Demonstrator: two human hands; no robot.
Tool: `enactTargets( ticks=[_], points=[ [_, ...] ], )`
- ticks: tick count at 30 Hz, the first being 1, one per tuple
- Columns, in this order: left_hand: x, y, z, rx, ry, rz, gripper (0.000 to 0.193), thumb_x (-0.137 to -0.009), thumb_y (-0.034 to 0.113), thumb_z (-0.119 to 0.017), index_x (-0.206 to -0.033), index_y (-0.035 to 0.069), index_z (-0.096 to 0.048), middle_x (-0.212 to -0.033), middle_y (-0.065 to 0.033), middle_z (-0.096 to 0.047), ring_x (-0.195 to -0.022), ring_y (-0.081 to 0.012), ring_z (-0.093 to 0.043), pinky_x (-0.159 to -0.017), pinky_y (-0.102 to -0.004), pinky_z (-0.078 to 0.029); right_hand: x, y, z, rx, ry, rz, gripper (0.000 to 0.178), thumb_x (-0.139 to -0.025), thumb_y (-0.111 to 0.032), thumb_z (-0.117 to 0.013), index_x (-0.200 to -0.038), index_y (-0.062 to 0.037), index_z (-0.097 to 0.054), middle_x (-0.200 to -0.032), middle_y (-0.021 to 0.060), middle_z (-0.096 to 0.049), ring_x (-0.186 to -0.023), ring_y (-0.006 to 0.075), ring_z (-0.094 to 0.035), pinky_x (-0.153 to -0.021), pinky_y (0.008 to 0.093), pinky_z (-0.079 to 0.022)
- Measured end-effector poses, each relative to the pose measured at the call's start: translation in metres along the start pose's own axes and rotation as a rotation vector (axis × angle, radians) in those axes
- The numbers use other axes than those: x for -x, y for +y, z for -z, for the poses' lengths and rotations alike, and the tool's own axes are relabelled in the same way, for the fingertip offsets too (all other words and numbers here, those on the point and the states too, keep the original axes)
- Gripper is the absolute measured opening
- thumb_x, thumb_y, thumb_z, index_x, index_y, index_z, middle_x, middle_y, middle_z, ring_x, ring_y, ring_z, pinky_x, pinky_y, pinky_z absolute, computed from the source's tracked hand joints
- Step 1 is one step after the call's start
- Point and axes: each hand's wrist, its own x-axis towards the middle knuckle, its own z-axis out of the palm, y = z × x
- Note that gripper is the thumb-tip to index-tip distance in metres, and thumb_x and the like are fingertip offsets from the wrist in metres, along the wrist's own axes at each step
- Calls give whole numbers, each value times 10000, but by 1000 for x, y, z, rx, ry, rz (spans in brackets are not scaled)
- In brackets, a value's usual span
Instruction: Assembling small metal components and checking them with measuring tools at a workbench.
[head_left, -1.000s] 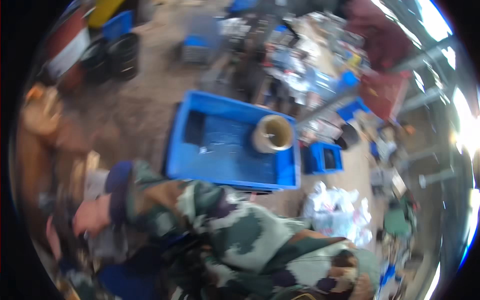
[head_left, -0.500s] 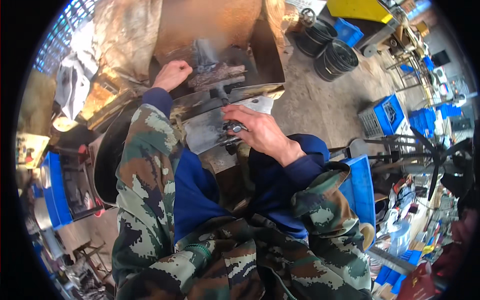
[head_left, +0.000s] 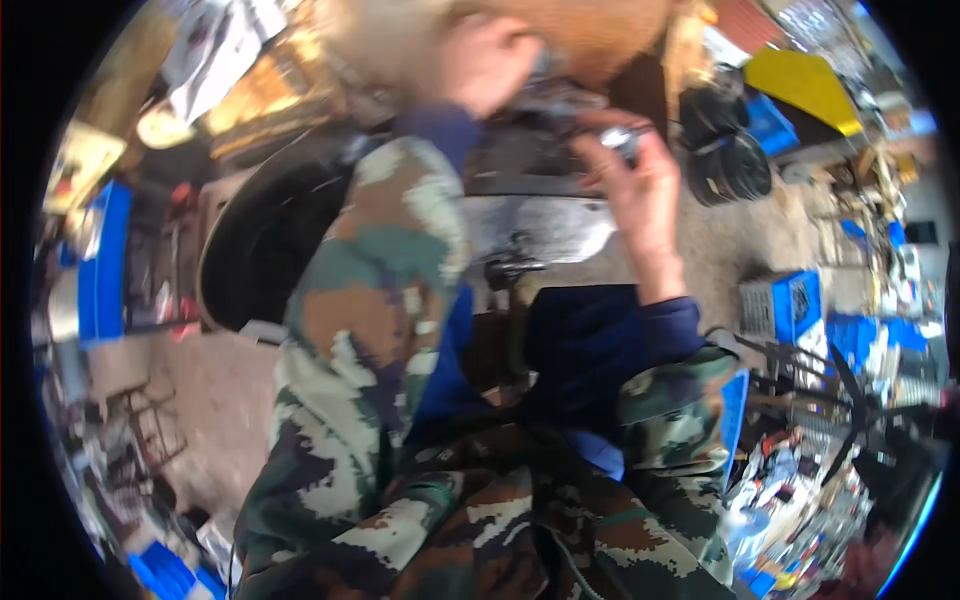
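Observation:
My left hand [head_left: 488,65] reaches over the far side of the dark metal tray [head_left: 500,170], smeared by motion, so its grip cannot be made out. My right hand [head_left: 645,190] is raised at the tray's right side, fingers curled round a small shiny metal piece [head_left: 621,141] whose kind I cannot make out. Dark, rough pieces [head_left: 560,100] lie in the tray between the hands, blurred. Nearer to me, a grey metal plate [head_left: 570,230] slopes below the tray's front edge. A black clamp-like fitting [head_left: 512,262] stands at it, touched by neither hand.
A big black tub [head_left: 265,240] stands left of my left arm. Black buckets [head_left: 735,165] are on the floor at the far right, near a yellow panel [head_left: 800,90]. A blue and white crate [head_left: 785,305] and a black fan [head_left: 850,400] stand at the right.
My right hand has left the black fitting and moved up and right to the tray's side. My left hand has moved farther over the tray. The whole view has shifted.

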Motion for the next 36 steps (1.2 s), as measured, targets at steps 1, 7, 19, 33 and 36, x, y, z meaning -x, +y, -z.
enactTargets(
  ticks=[1,7,19,33,36],
  points=[
    [-7,52,-56,215,25,-13,294,-838,334,-659,-1011,106,-727,-975,-127,-676,-946,-305,-653,-838,-396,-519,-15,13,43,73,122,-10,213,-855,-120,-762,-1047,-74,-682,-949,4,-681,-712,67,-603,-522,224,-523],
    [-2,62,-21,316,303,75,205,-763,200,-671,-894,52,-727,-907,-175,-664,-899,-359,-648,-807,-446,-524,-106,5,-9,-26,135,159,265,-881,-172,-755,-1049,-5,-636,-876,43,-670,-643,112,-605,-487,256,-529],
    [-12,60,-47,492,344,235,113,-750,160,-640,-777,64,-694,-846,-131,-594,-868,-323,-564,-769,-452,-405,-209,43,-14,108,178,37,289,-878,-315,-756,-993,-54,-708,-747,-2,-635,-532,80,-563,-507,231,-446],
    [-11,12,-6,422,110,184,170,-821,172,-678,-906,36,-732,-829,-112,-660,-758,-217,-651,-689,-335,-530,-222,51,-25,67,196,-37,305,-904,-281,-720,-1051,-15,-691,-944,27,-727,-559,85,-590,-530,226,-518],
    [0,-30,37,492,-85,180,156,-816,196,-661,-855,64,-734,-913,-145,-697,-857,-289,-679,-792,-363,-536,-230,59,-12,22,169,6,227,-917,-233,-683,-1016,-29,-674,-897,40,-723,-610,100,-592,-551,231,-506]
  ],
)
